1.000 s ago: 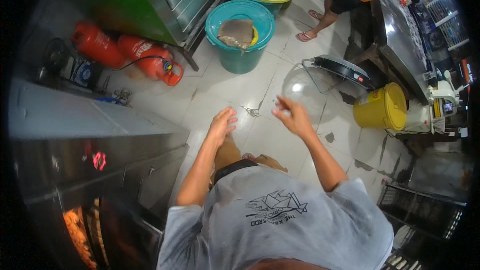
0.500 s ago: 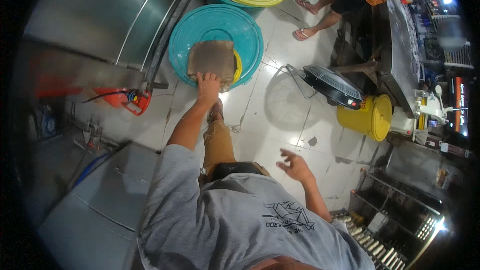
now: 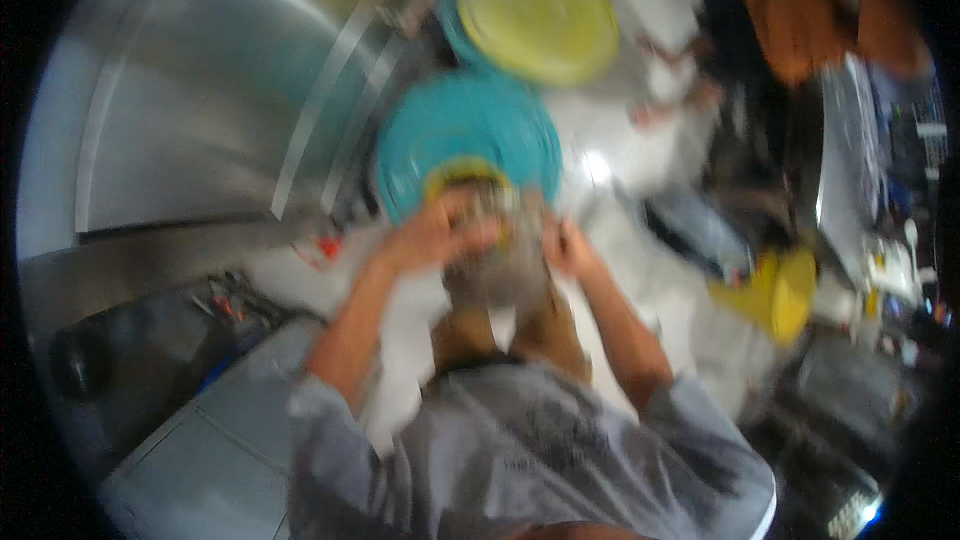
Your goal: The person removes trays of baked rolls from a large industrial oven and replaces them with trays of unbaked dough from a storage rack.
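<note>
Floor (image 3: 585, 135), teal tub (image 3: 470, 120) with yellow item (image 3: 465, 168)

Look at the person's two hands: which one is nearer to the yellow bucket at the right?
Right. The right hand is to the left of the yellow bucket, apart from it; the left hand is farther left, beyond the right hand.

A grey T-shirt (image 3: 480, 480) fills the view at 6 o'clock, creased into darker folds, with a dark print (image 3: 555, 435) across its front (too blurred to make out). Its loose short sleeves show as a left sleeve (image 3: 340, 440) at 7 o'clock and a right sleeve (image 3: 695, 435) between 4 and 5. Past the hem come a dark waistband (image 3: 490, 359) and tan-brown trousers (image 3: 462, 340).
</note>
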{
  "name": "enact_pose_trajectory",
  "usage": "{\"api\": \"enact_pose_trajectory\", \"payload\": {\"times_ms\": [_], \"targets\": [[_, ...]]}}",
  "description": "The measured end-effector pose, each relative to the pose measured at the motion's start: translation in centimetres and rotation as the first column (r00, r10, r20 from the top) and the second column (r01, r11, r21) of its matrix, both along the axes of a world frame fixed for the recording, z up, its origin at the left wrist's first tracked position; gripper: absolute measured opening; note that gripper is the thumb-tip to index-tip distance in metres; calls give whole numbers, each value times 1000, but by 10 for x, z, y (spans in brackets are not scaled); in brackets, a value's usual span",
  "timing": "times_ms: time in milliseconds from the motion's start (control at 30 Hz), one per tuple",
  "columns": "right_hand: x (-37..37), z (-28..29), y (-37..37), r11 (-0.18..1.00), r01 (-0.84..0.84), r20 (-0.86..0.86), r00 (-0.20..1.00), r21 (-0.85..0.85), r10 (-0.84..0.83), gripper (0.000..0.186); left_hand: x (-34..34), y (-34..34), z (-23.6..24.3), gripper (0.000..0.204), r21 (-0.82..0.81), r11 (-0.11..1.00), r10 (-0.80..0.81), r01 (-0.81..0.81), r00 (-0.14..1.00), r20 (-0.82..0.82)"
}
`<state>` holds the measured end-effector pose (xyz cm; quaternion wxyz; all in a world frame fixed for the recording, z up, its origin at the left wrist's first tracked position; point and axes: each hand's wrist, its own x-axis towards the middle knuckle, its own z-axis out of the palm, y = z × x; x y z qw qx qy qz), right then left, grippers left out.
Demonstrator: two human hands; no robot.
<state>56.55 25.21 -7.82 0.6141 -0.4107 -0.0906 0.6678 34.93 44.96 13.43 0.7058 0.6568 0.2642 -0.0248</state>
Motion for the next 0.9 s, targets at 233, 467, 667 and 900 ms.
{"api": "enact_pose_trajectory", "payload": {"times_ms": [233,467,667,900], "targets": [[-67,177,81,906,-420,-117,904,-53,412,61,-52,-79,-87,37,287,270,881,-919,356,311],[-94,190,93,653,-752,-53,651,94,757,51,-64,-145,-68,36,-467,302,929,-831,147,340],[-96,207,75,544,-839,539,464,13,703,78,-58,-112,-60,78,43,142,874,-989,146,463],[-147,212,32,464,-837,733,117,-291,671,53,-115,-158,-152,68,-289,130,983,-948,162,-89]]}}
